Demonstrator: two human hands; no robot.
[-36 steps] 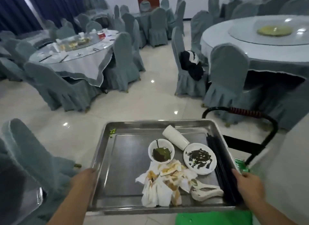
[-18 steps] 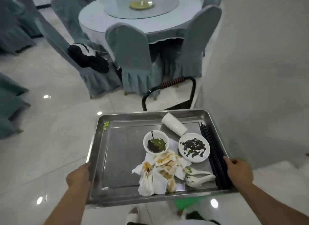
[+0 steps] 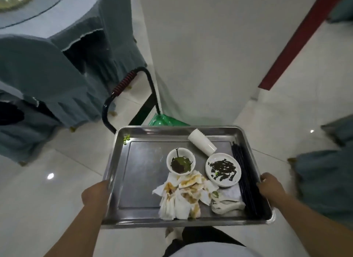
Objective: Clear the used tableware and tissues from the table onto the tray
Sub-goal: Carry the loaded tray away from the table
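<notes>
I carry a steel tray (image 3: 145,176) in the air over the floor. My left hand (image 3: 96,194) grips its left rim and my right hand (image 3: 270,187) grips its right rim. On the tray lie a small white bowl (image 3: 180,161) with dark leftovers, a white plate (image 3: 223,169) with dark scraps, a white paper cup (image 3: 202,144) on its side, stained tissues (image 3: 183,195), white spoons (image 3: 227,206) and black chopsticks (image 3: 243,178) along the right side.
A black cart handle with a red grip (image 3: 124,81) and a green cart deck (image 3: 166,121) stand just beyond the tray. A white pillar (image 3: 200,56) rises ahead. Covered chairs (image 3: 44,81) and a round table (image 3: 38,6) are at the left, another chair (image 3: 328,182) at the right.
I have turned right with the tray: the round table slid to the far left, the pillar now fills the middle. Both hands keep their grip on the tray.
</notes>
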